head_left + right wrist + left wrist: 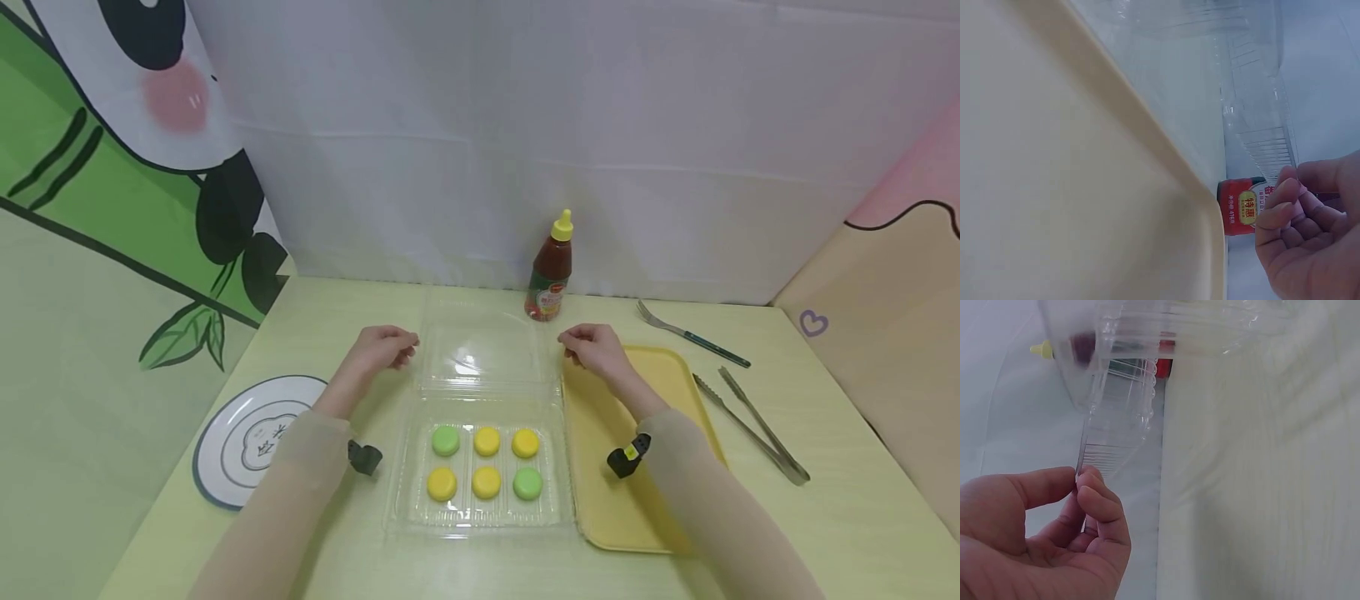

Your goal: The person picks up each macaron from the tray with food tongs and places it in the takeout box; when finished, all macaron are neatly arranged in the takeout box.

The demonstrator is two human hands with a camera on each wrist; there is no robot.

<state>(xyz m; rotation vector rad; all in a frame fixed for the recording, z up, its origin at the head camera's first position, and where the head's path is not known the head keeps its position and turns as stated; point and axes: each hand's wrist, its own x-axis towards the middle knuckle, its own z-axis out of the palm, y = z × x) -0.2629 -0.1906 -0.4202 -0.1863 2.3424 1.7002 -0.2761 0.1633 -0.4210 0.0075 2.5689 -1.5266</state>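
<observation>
A clear plastic clamshell box [405, 500] is on the table with its hinged lid [480, 333] raised at the back. Several macarons lie in its ribbed base: two are green, such as the green macaron [446, 440], and the others are yellow, such as the yellow macaron [486, 482]. My left hand [381, 348] pinches the lid's left edge between thumb and fingertips, plain in the left wrist view. At the opposite edge, my right hand [594, 346] grips the lid the same way, seen in the right wrist view.
A yellow tray [600, 500] lies right of the box, under my right forearm. Beyond it are metal tongs [765, 433] and a fork [693, 335]. A red sauce bottle [551, 271] stands behind the lid, near the wall. At left is a round white plate [225, 450].
</observation>
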